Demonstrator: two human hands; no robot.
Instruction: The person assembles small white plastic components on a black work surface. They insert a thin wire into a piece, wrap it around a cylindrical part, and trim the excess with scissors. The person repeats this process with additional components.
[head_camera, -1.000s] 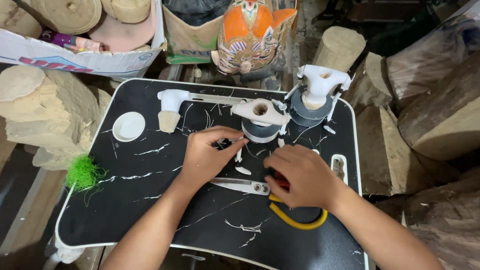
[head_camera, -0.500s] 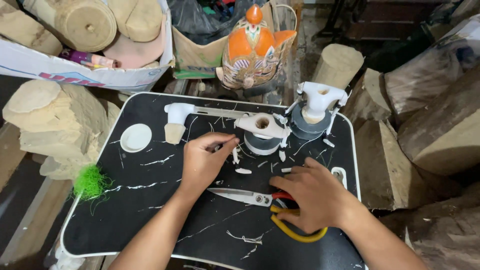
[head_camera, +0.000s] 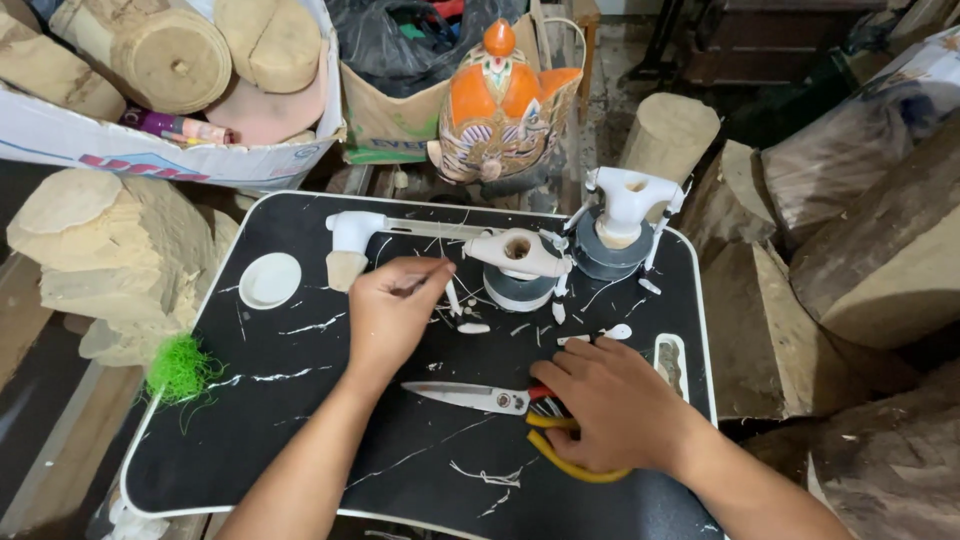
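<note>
My left hand pinches a thin stick-like tool, its tip pointing toward a white puppet part that rests on a roll of tape. My right hand lies over the red and yellow handles of a pair of scissors, whose blades point left on the black tray table. A second white puppet torso stands on another tape roll at the back right. A white hammer-shaped piece lies at the back left.
A small white dish and a green fibre tuft sit at the tray's left. White shavings litter the tray. An orange painted mask, a cardboard box of wood blocks and rough logs surround it.
My left hand has moved a little toward the white part on the tape roll. My right hand has slid down onto the scissor handles. The camera has tilted slightly.
</note>
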